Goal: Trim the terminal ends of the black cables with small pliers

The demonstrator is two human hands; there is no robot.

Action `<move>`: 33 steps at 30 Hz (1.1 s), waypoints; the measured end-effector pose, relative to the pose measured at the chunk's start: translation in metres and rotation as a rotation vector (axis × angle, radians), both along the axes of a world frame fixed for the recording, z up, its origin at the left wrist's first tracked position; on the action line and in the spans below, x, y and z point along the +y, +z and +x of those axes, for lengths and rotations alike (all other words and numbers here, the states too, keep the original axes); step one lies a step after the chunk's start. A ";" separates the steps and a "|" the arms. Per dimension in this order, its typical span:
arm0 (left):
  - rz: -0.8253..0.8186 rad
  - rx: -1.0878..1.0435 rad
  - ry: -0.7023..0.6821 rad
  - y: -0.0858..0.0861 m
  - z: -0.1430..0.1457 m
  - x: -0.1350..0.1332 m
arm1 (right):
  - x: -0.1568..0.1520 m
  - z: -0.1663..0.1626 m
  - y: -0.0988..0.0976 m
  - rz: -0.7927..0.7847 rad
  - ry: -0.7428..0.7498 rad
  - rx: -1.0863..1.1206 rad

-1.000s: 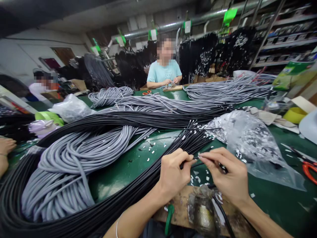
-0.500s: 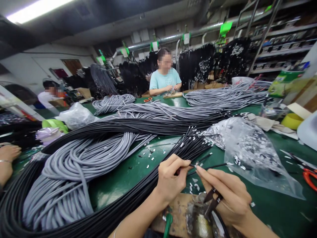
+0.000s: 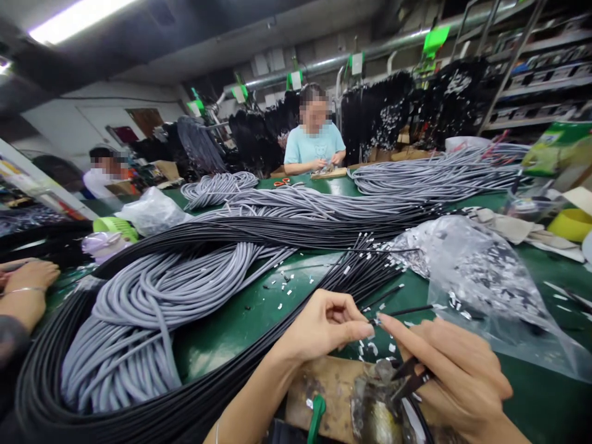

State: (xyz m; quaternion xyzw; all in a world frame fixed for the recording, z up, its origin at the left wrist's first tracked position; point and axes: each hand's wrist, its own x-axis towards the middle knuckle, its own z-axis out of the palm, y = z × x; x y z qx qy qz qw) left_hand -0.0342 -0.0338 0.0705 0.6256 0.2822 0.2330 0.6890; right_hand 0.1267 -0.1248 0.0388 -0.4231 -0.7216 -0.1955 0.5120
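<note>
At lower centre of the cable-heaped green table [image 3: 231,324]: left hand [image 3: 324,325] pinching black wire [image 3: 407,310], right hand [image 3: 451,367] clasping dark tool [image 3: 409,380].

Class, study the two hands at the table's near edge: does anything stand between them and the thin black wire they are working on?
Nothing visible does. The left hand pinches the thin black wire at its end, and the right hand touches the same spot with its forefinger. The dark tool sits lower in the right hand.
</note>
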 end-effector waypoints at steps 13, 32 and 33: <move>0.313 0.014 0.336 -0.001 0.004 -0.009 | 0.007 -0.006 0.006 -0.120 -0.395 0.010; 0.728 0.160 0.438 0.000 0.000 -0.017 | 0.002 -0.003 0.005 -0.019 -0.315 -0.215; 0.731 0.163 0.435 -0.001 0.000 -0.017 | 0.002 -0.003 0.005 -0.023 -0.304 -0.217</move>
